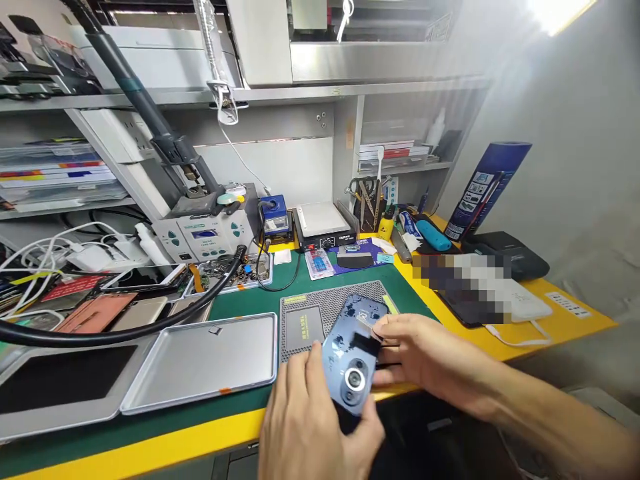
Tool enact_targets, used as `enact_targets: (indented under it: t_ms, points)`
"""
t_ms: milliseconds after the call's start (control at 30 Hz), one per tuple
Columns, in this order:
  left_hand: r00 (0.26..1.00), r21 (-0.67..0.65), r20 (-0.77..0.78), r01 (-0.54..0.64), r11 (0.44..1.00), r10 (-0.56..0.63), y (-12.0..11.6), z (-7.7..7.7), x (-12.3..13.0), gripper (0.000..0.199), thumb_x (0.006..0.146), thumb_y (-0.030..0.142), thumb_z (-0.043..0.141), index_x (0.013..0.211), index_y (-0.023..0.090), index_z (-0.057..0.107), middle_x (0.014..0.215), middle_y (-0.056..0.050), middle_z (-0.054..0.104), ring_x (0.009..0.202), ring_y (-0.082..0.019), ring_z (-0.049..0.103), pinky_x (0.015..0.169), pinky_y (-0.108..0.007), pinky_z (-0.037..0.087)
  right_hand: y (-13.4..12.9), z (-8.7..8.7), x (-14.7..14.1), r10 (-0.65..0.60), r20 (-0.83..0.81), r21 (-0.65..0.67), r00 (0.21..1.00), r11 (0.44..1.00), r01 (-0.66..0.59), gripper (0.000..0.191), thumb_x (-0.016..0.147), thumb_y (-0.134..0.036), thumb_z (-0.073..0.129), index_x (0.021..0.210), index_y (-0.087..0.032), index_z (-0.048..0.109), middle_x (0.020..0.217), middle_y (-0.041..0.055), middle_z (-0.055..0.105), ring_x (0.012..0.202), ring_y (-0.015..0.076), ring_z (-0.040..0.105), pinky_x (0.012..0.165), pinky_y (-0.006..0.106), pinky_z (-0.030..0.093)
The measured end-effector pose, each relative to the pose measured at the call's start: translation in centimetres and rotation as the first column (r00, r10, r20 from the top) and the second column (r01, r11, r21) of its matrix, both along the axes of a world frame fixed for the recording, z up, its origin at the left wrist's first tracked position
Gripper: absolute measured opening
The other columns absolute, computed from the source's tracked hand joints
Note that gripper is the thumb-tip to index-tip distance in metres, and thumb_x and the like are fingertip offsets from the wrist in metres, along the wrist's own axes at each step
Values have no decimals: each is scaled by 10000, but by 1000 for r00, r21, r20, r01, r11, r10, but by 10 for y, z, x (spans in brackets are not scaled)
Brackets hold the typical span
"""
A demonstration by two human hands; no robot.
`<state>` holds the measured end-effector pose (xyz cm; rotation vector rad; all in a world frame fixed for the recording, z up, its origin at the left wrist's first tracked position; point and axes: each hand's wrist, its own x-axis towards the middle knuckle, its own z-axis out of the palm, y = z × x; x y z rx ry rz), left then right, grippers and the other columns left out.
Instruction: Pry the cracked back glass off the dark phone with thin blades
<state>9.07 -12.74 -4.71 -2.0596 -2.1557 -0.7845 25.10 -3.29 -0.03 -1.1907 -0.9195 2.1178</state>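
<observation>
Far to my left a thick black hose [115,330] sweeps across the bench, over a clutter of phones and white cables [45,253]. Just right of it a shallow metal tray [200,363] lies flat on the green mat [240,303], and behind the tray stands a grey soldering station [205,233] with a small blue box [274,215] beside it. Next comes a dark grid mat [320,308], lying between the tray and my hands. My left hand [313,427] comes up from the bench's yellow edge [165,450]; its fingers are closed around the lower end of a blue-grey phone [353,347], thumb on one side and fingers on the other, so the phone sits back-up with its round camera ring facing me, tilted over the front part of the grid mat. My right hand [425,357] meets the phone from the right, thumb and forefinger pinched together at its side edge on something thin and pale; I cannot tell what that is. Farther right, on the yellow part of the bench, lie a white power bank [520,303], a black pouch [505,253] and a tall blue box [487,187] leaning against the wall.
</observation>
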Motion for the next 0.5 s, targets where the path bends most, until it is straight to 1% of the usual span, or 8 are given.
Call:
enact_targets:
  t_ms: [67, 133, 167, 233, 267, 333, 400, 500]
  points:
    - [997, 28, -23, 73, 997, -72, 7, 4, -20, 490, 803, 329, 573, 1246, 130, 512, 1045, -141, 654, 948, -297, 661, 747, -422, 583, 13, 8, 14, 126, 91, 37, 988, 991, -129, 104, 832, -242, 675, 844, -160, 612, 929, 103, 717, 872, 236, 706, 815, 395, 578]
    - [986, 42, -92, 143, 989, -138, 13, 8, -36, 522, 799, 320, 581, 1280, 133, 507, 1043, -136, 658, 930, -290, 657, 752, -423, 572, 29, 12, 29, 144, 292, 177, 946, 963, -201, 173, 844, -315, 691, 831, -149, 646, 934, 119, 725, 862, 237, 705, 795, 375, 578]
    - [978, 39, -132, 171, 985, -164, 16, 10, -41, 529, 795, 318, 585, 1285, 133, 515, 1025, -134, 660, 911, -290, 654, 747, -429, 565, 37, 12, 35, 93, 409, 282, 908, 933, -222, 202, 847, -346, 692, 830, -146, 670, 912, 112, 727, 824, 220, 696, 761, 346, 571]
    - [963, 4, -189, 195, 981, -191, 20, 13, -47, 488, 788, 318, 584, 1242, 141, 562, 978, -127, 662, 876, -295, 648, 732, -449, 552, 50, 8, 41, -71, 574, 480, 816, 836, -265, 244, 841, -389, 692, 807, -147, 707, 816, 81, 717, 705, 176, 650, 662, 288, 530]
    - [957, -30, -205, 203, 979, -205, 21, 14, -47, 459, 790, 324, 579, 1213, 147, 585, 960, -124, 663, 863, -295, 646, 724, -454, 548, 55, 4, 41, -133, 616, 541, 777, 788, -294, 264, 837, -405, 686, 780, -148, 714, 753, 64, 700, 655, 162, 619, 616, 271, 498]
    - [950, -101, -210, 214, 972, -231, 26, 14, -46, 439, 792, 348, 583, 1185, 156, 610, 986, -132, 668, 876, -302, 645, 724, -462, 546, 62, -5, 36, -183, 653, 593, 735, 728, -345, 296, 837, -419, 663, 727, -149, 712, 661, 41, 657, 601, 153, 571, 546, 260, 429]
    - [948, -127, -192, 233, 964, -255, 33, 13, -43, 499, 777, 397, 615, 1210, 147, 606, 1088, -161, 666, 945, -323, 643, 757, -476, 553, 64, -12, 27, -213, 676, 604, 705, 708, -366, 293, 827, -405, 656, 694, -148, 704, 618, 27, 627, 574, 145, 534, 516, 259, 374]
    - [947, -69, -158, 271, 960, -279, 47, 10, -34, 586, 782, 423, 627, 1270, 105, 569, 1202, -198, 646, 1035, -351, 626, 814, -507, 553, 63, -15, 16, -246, 690, 606, 681, 711, -357, 253, 804, -372, 666, 686, -152, 708, 630, 17, 635, 580, 137, 517, 514, 257, 346]
